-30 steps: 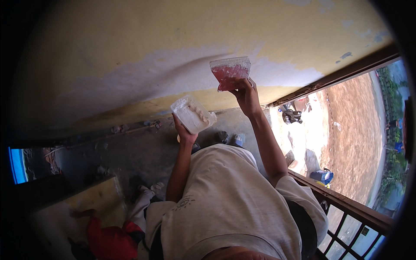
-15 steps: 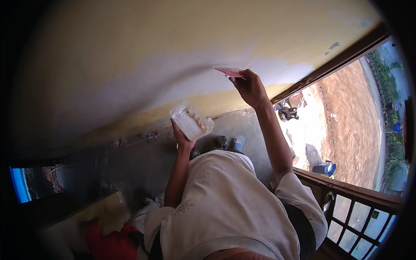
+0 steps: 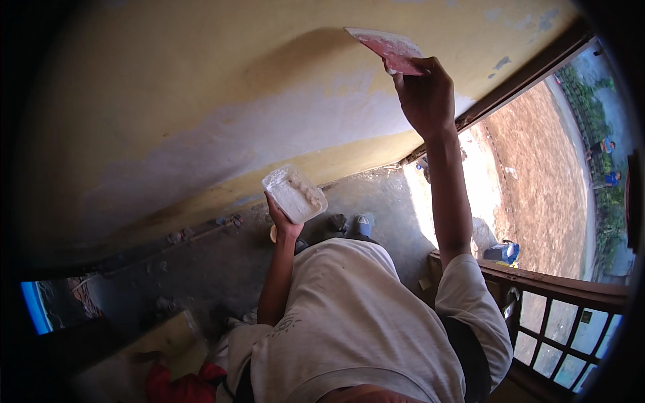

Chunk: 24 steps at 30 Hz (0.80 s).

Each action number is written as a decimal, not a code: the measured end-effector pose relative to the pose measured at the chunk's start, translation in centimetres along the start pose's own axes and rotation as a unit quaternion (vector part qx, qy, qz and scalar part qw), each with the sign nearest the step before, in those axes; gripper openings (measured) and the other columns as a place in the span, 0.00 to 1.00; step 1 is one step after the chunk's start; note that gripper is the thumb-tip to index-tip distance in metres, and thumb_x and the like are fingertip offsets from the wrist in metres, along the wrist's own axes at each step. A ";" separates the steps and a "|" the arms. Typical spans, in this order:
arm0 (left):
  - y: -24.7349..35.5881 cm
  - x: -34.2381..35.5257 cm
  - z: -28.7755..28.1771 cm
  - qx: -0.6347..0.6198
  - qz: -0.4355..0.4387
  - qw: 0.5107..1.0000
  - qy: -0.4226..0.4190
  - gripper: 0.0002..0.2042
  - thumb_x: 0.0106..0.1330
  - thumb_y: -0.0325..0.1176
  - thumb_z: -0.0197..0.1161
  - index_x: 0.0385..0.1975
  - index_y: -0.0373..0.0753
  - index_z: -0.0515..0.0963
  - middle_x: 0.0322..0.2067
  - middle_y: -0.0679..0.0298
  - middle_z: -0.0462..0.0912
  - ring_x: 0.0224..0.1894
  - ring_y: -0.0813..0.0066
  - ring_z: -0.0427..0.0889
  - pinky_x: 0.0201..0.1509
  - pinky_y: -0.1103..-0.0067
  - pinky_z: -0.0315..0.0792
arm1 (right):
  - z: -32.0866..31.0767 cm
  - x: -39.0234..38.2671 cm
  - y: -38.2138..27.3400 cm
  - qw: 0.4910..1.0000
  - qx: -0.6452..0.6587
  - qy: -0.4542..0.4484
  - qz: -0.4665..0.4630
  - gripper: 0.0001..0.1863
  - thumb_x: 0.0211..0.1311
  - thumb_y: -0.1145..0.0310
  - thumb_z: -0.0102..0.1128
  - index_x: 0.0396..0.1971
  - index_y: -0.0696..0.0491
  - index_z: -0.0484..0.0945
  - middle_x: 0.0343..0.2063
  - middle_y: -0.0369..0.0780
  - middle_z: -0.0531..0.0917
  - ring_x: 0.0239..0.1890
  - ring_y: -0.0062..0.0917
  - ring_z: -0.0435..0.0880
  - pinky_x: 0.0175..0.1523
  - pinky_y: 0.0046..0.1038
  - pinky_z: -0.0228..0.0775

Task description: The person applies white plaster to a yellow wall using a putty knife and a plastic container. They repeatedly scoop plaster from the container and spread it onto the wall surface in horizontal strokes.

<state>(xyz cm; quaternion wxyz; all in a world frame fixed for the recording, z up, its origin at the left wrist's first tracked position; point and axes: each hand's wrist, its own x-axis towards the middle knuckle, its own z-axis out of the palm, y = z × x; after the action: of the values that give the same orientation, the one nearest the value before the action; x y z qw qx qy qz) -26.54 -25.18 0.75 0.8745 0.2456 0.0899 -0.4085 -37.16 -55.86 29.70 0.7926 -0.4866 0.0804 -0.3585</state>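
My right hand (image 3: 428, 94) is raised high against the wall, closed on a red putty scraper (image 3: 396, 52) smeared with white paste. The scraper's pale edge touches or nearly touches the yellow wall (image 3: 269, 67), where its shadow falls to the left. Below it, a broad band of whitish putty (image 3: 235, 127) runs across the wall. Lower and to the left, my left hand (image 3: 285, 218) grips a clear plastic tub (image 3: 295, 195) by its side. White paste coats the tub's inside, with thicker lumps along one side.
A dark wooden door frame (image 3: 517, 80) bounds the wall on the right, with bare ground (image 3: 537, 161) outside. A paned door or window (image 3: 564, 336) stands at lower right. Small debris (image 3: 181, 235) lies along the wall's foot. Someone in red (image 3: 185, 386) is at lower left.
My right hand has moved up and slightly right with the scraper, from the whitish band to the yellow area above. My left hand and the tub have hardly moved.
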 end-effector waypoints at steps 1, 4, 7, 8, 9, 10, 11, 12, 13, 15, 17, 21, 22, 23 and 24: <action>-0.2 0.1 -0.2 -0.004 0.000 1.000 0.004 0.33 0.77 0.64 0.42 0.73 0.49 0.64 0.70 0.64 0.69 0.71 0.58 0.67 0.75 0.56 0.60 | -0.2 -1.3 1.4 0.996 0.090 -0.006 0.020 0.17 0.73 0.69 0.48 0.49 0.69 0.75 0.43 0.51 0.85 0.48 0.35 0.87 0.52 0.28 0.85; -0.6 0.2 0.0 -0.003 0.005 1.000 0.004 0.33 0.77 0.63 0.42 0.72 0.49 0.64 0.69 0.63 0.70 0.71 0.58 0.68 0.75 0.56 0.61 | -1.5 -4.3 8.8 0.978 0.039 0.034 0.201 0.19 0.80 0.65 0.41 0.50 0.65 0.76 0.47 0.50 0.85 0.51 0.35 0.86 0.62 0.34 0.77; -0.4 -0.4 0.5 -0.006 -0.004 1.000 -0.012 0.31 0.78 0.62 0.42 0.71 0.49 0.66 0.68 0.63 0.71 0.70 0.59 0.70 0.74 0.56 0.63 | -3.3 -6.1 15.9 0.964 0.049 0.042 0.258 0.19 0.81 0.64 0.38 0.52 0.63 0.76 0.51 0.48 0.83 0.55 0.33 0.82 0.67 0.33 0.74; -0.2 -0.4 0.3 -0.008 -0.006 1.000 -0.021 0.31 0.78 0.62 0.42 0.71 0.49 0.66 0.68 0.63 0.71 0.69 0.58 0.71 0.73 0.56 0.64 | -3.1 -6.0 16.8 0.963 0.064 0.036 0.260 0.19 0.81 0.65 0.39 0.51 0.63 0.76 0.51 0.47 0.83 0.55 0.33 0.82 0.68 0.33 0.73; -0.1 -0.4 0.1 -0.011 -0.005 1.000 -0.029 0.30 0.78 0.61 0.42 0.71 0.49 0.67 0.67 0.63 0.72 0.68 0.58 0.71 0.73 0.56 0.65 | -3.3 -5.6 17.3 0.964 0.080 0.033 0.250 0.18 0.80 0.66 0.40 0.51 0.63 0.76 0.51 0.47 0.83 0.55 0.33 0.82 0.68 0.33 0.73; -0.1 -0.2 -0.7 -0.012 -0.002 0.999 -0.037 0.30 0.78 0.61 0.42 0.70 0.49 0.67 0.66 0.63 0.73 0.68 0.58 0.72 0.72 0.55 0.66 | -3.0 -5.0 17.3 0.965 0.098 0.029 0.241 0.17 0.80 0.66 0.41 0.50 0.63 0.76 0.51 0.47 0.83 0.55 0.33 0.82 0.68 0.33 0.73; 0.0 -0.2 -0.7 -0.014 -0.002 0.999 -0.047 0.29 0.78 0.61 0.42 0.70 0.49 0.67 0.66 0.63 0.73 0.67 0.58 0.73 0.72 0.55 0.67 | -2.9 -4.3 17.1 0.966 0.114 0.028 0.230 0.17 0.79 0.67 0.41 0.49 0.63 0.76 0.50 0.47 0.83 0.55 0.33 0.82 0.68 0.33 0.73; 0.0 -0.3 -0.8 -0.008 0.001 0.999 -0.035 0.29 0.78 0.61 0.42 0.70 0.49 0.67 0.65 0.63 0.74 0.66 0.58 0.74 0.71 0.55 0.67 | -3.0 -3.0 16.7 0.966 0.133 0.059 0.214 0.15 0.77 0.70 0.42 0.46 0.66 0.75 0.47 0.50 0.84 0.52 0.35 0.84 0.66 0.33 0.75; 0.1 -0.7 0.0 -0.003 0.003 1.000 -0.023 0.29 0.78 0.61 0.42 0.69 0.49 0.68 0.64 0.63 0.75 0.66 0.58 0.74 0.70 0.54 0.68 | -2.6 -1.4 15.4 0.967 0.139 0.064 0.204 0.16 0.76 0.71 0.41 0.45 0.68 0.75 0.45 0.52 0.85 0.51 0.36 0.85 0.65 0.32 0.77; 0.1 -0.9 0.3 0.002 0.011 1.000 -0.004 0.29 0.78 0.61 0.42 0.69 0.49 0.68 0.64 0.63 0.76 0.65 0.58 0.76 0.70 0.54 0.69 | -1.1 1.1 11.0 0.973 0.145 0.054 0.173 0.17 0.75 0.72 0.40 0.42 0.71 0.75 0.43 0.57 0.85 0.49 0.38 0.86 0.62 0.31 0.80; 0.0 -0.9 -0.1 0.006 0.020 1.000 0.009 0.29 0.78 0.61 0.42 0.69 0.49 0.68 0.63 0.64 0.76 0.64 0.58 0.76 0.69 0.53 0.69 | 1.3 2.0 6.6 0.981 0.124 0.043 0.145 0.18 0.75 0.72 0.39 0.42 0.73 0.75 0.44 0.60 0.84 0.50 0.40 0.86 0.61 0.29 0.81; -0.1 -1.1 -0.4 -0.005 0.011 1.000 0.002 0.30 0.77 0.62 0.43 0.69 0.49 0.68 0.64 0.64 0.75 0.65 0.58 0.75 0.70 0.53 0.68 | 1.5 0.9 5.0 0.984 0.157 0.005 0.086 0.16 0.75 0.71 0.44 0.43 0.70 0.76 0.46 0.54 0.84 0.50 0.37 0.86 0.59 0.29 0.81; -0.3 -0.9 -0.5 -0.005 0.006 1.000 -0.002 0.30 0.77 0.63 0.43 0.70 0.49 0.68 0.65 0.64 0.75 0.66 0.58 0.74 0.70 0.53 0.67 | 0.4 0.2 5.8 0.988 0.143 0.014 0.064 0.16 0.75 0.71 0.45 0.43 0.69 0.77 0.46 0.52 0.84 0.50 0.36 0.86 0.58 0.29 0.81; -0.3 -0.9 -0.7 -0.005 0.004 1.000 -0.004 0.31 0.77 0.63 0.43 0.70 0.50 0.67 0.65 0.64 0.74 0.66 0.58 0.74 0.71 0.52 0.67 | 0.0 -0.5 6.5 0.990 0.130 0.021 0.044 0.15 0.75 0.71 0.45 0.44 0.68 0.77 0.46 0.51 0.84 0.49 0.36 0.86 0.58 0.30 0.81; -0.3 -0.9 -0.9 -0.008 0.007 1.000 0.001 0.31 0.77 0.63 0.43 0.70 0.50 0.68 0.65 0.64 0.75 0.66 0.58 0.74 0.71 0.53 0.67 | -0.3 -1.7 7.2 0.983 0.165 0.020 0.078 0.14 0.74 0.69 0.48 0.44 0.65 0.78 0.44 0.47 0.85 0.48 0.34 0.86 0.58 0.32 0.80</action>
<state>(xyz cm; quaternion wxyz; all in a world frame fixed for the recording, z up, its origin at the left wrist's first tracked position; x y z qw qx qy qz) -27.32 -24.30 0.17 0.8793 0.2398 0.0920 -0.4011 -35.02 -53.10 23.21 0.8857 -0.3342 0.0732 -0.3137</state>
